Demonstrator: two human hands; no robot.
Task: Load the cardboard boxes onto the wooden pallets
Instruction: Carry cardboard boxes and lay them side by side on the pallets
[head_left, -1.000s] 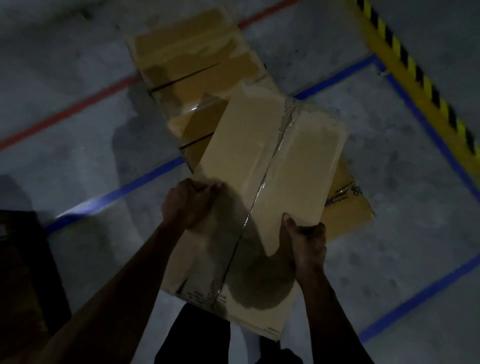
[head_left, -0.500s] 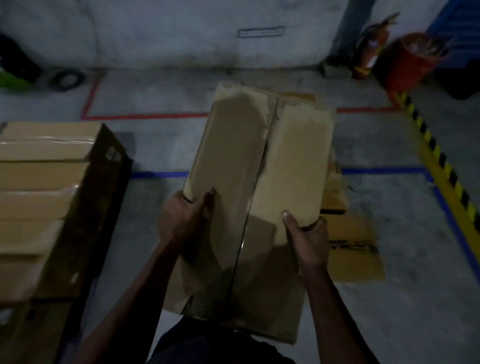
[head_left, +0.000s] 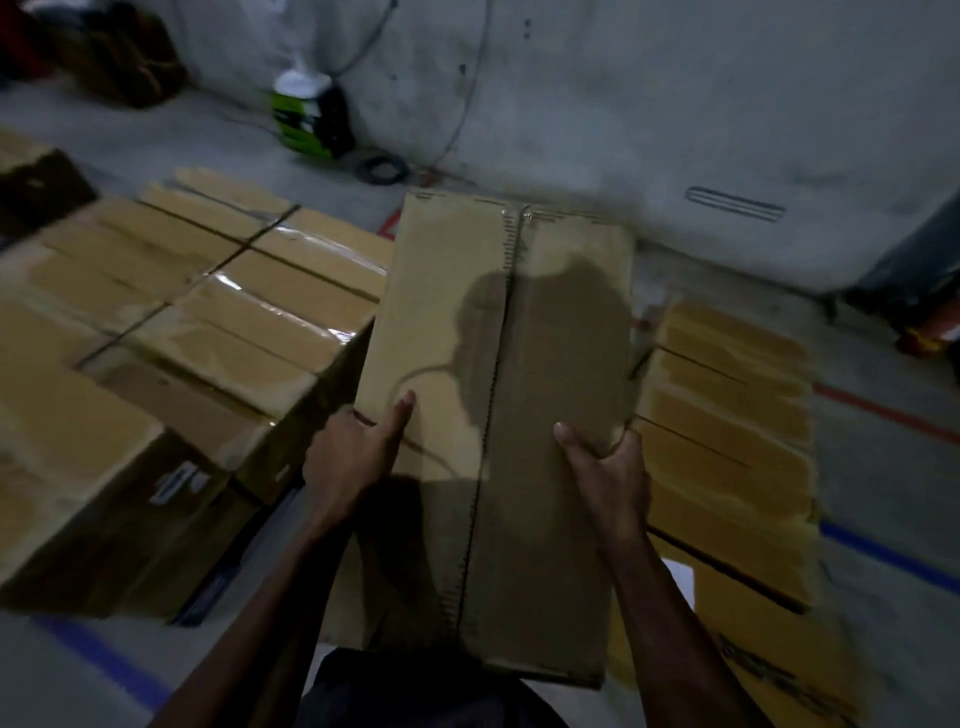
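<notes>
1. Your left hand (head_left: 353, 457): grips the left long edge of the carried box, thumb laid flat on its top face, the other fingers curled under and out of sight.

2. Your right hand (head_left: 605, 467): grips the right long edge of the same box, thumb on top, fingers wrapped round the side.

3. Carried box (head_left: 493, 415): long cardboard carton, held off the floor in front of your body, long axis pointing away from you, far end tilted slightly up. A taped seam runs down the middle of the top face. A dark shadow falls across the near half.

4. Stacked boxes (head_left: 171, 353), your left: a block of cartons set tight together, tops level and taped, just beside the carried box. Whatever they stand on is hidden; only a dark strip shows at the base of the block.

5. Low boxes (head_left: 727, 441), your right: flatter cartons lying on the floor in a row, partly covered by the carried box.

6. Floor (head_left: 883, 467): grey concrete, with a blue line (head_left: 104, 660) at near left, another at right, and a red line (head_left: 883, 410) beyond it.

7. Green and white container (head_left: 306, 114): stands at the foot of the wall, a coiled black cable (head_left: 382, 169) just beside it.

8. Wall (head_left: 675, 104): pale, scuffed, with cords hanging down it.
</notes>
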